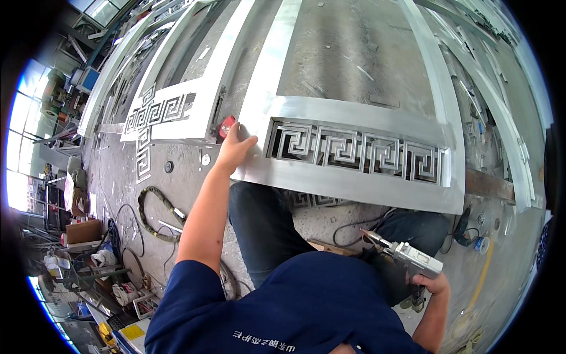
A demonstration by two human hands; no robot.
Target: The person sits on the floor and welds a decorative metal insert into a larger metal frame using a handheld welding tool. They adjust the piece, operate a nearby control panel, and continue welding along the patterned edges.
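Observation:
My right hand (433,284) is wrapped round the grip of a handheld welding gun (420,260) with a silver-grey body. Its copper-coloured nozzle points up and left, apart from the metalwork. My left hand (236,148) is at the left edge of a silver metal frame (359,180). Its fingers close on a small red object (227,125) whose kind I cannot make out; the thumb lies toward the frame. Set in the frame's lower opening is a fretwork panel (356,152) of square spiral patterns. My knees are at the frame's near edge.
Left of my hand lies another frame (203,112) with fretwork (156,112). A sleeved cable (143,213) curls on the concrete floor. A power tool (466,227) rests at the right. Boxes, tools and metal scraps crowd the left side; a brown beam (489,184) runs under the frames.

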